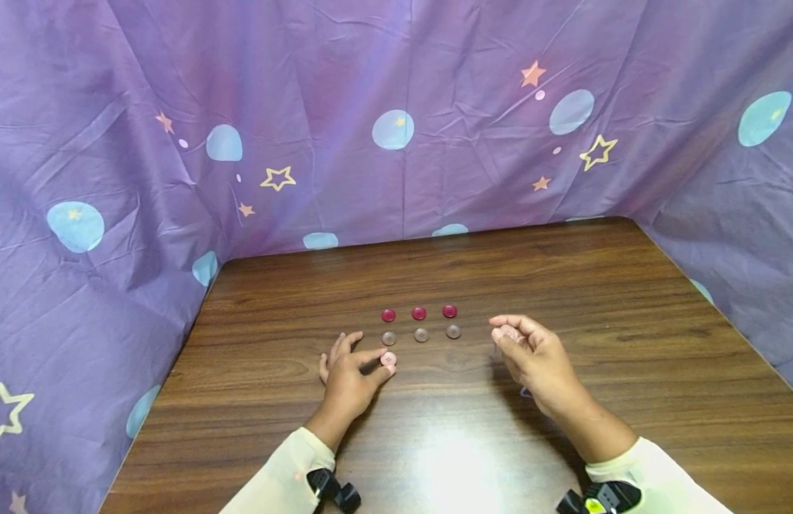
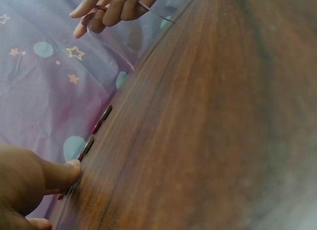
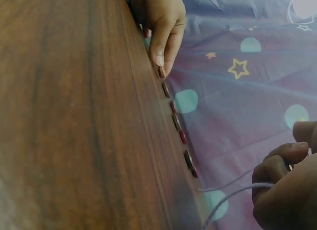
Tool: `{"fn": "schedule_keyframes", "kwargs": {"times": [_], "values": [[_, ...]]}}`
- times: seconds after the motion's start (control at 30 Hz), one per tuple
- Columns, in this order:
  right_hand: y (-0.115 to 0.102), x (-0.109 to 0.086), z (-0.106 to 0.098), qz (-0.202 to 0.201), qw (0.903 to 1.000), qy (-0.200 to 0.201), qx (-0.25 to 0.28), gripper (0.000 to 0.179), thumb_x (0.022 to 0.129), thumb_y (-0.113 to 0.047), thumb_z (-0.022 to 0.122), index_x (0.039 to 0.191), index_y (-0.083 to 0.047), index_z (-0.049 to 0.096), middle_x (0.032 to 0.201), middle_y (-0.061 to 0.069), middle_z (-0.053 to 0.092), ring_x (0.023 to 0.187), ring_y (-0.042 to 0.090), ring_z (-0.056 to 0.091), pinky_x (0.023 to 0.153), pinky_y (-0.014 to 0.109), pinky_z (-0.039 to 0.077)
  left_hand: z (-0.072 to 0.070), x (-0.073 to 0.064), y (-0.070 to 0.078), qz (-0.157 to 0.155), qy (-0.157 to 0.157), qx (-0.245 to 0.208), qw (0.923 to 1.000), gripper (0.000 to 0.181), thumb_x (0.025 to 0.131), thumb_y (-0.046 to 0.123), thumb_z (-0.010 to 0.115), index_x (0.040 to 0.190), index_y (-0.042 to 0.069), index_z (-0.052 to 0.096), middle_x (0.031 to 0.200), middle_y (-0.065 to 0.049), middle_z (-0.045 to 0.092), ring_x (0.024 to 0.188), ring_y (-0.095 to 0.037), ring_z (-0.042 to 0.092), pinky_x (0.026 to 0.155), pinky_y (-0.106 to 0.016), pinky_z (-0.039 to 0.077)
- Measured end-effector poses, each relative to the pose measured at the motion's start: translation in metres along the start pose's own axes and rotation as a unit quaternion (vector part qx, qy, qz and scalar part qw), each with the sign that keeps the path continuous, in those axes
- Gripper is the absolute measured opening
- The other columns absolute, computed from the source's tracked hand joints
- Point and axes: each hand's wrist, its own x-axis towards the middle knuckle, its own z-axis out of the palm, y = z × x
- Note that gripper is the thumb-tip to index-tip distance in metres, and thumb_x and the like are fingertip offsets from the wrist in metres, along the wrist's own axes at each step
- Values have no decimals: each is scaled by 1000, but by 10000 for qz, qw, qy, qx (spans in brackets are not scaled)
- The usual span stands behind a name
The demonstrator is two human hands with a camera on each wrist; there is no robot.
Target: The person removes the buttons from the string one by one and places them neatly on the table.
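Observation:
In the head view my left hand [image 1: 350, 378] pinches a pink button [image 1: 388, 359] between thumb and forefinger, low at the tabletop. Two rows lie just beyond it: three dark red buttons [image 1: 419, 313] at the back and three greyish-brown buttons [image 1: 421, 335] in front. Over to the right, my right hand [image 1: 542, 364] is raised above the table with more pink buttons [image 1: 509, 332] held in its curled fingers; how many is hidden. A thin lilac cord [image 3: 233, 191] hangs from that hand in the right wrist view and loops down toward the tabletop.
The brown wooden table [image 1: 280, 285] has its back edge against a purple curtain [image 1: 345, 78] printed with stars and blue circles. The curtain wraps round both sides. Light glares off the front middle of the tabletop. Black devices [image 1: 604, 497] are strapped to both wrists.

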Motion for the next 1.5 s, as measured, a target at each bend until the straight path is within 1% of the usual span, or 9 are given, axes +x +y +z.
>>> {"fn": "schedule_keyframes", "kwargs": {"times": [0.1,0.27,0.37,0.47,0.53,0.73,0.97,1.3,1.5], "values": [[-2,0,-1,90,9999,-13,-143,28,105,1,66,120,-22,69,81,-10,56,55,0,42,45,16,33,-3,1,3,-84,-130,42,9999,32,80,22,94,110,13,88,153,-23,62,155,-56,39,120,-84,8],[-3,1,-2,128,9998,-83,-158,33,106,1,63,137,-10,60,83,-9,57,55,1,41,46,17,33,-5,2,6,-264,-361,184,9988,31,83,24,93,112,15,87,157,-20,59,159,-52,36,123,-82,9],[-1,1,-1,87,10000,3,-23,36,105,4,61,137,-8,50,85,-10,57,56,1,40,47,16,32,-5,2,6,-285,-411,221,9985,31,83,25,93,113,16,87,158,-20,58,159,-51,36,123,-82,9],[1,2,1,21,9998,167,118,36,103,8,60,130,-7,43,86,-11,58,56,0,40,48,15,32,-5,2,6,-297,-436,254,9983,32,83,25,93,113,16,87,158,-19,58,159,-51,36,123,-82,9],[2,2,1,8,9995,265,156,34,102,9,60,127,-5,42,86,-12,59,57,-1,41,47,14,33,-5,1,6,-297,-446,265,9982,32,83,25,92,113,16,87,158,-19,58,159,-50,36,123,-82,9],[2,3,1,43,9993,363,104,28,101,8,65,121,-3,50,86,-11,63,58,0,44,47,14,35,-6,1,6,-262,-447,267,9983,32,83,25,93,113,16,87,159,-20,58,159,-50,36,123,-82,9],[1,3,0,114,9989,451,-70,25,101,3,70,116,-12,59,85,-9,66,56,2,45,45,16,35,-6,1,7,-228,-458,276,9983,33,82,26,93,113,16,87,158,-20,58,159,-51,36,123,-82,9],[2,4,-2,198,9982,445,-364,23,101,0,72,118,-11,62,85,-11,67,57,1,46,44,17,35,-7,1,6,-202,-496,361,9979,33,83,28,93,114,17,87,159,-21,57,159,-51,36,122,-83,10],[2,4,-3,307,9966,415,-638,28,102,0,69,129,-4,62,91,-10,67,60,1,48,45,16,38,-7,1,7,-201,-520,371,9978,34,83,28,92,115,17,87,160,-21,56,159,-52,36,122,-83,9]]}}
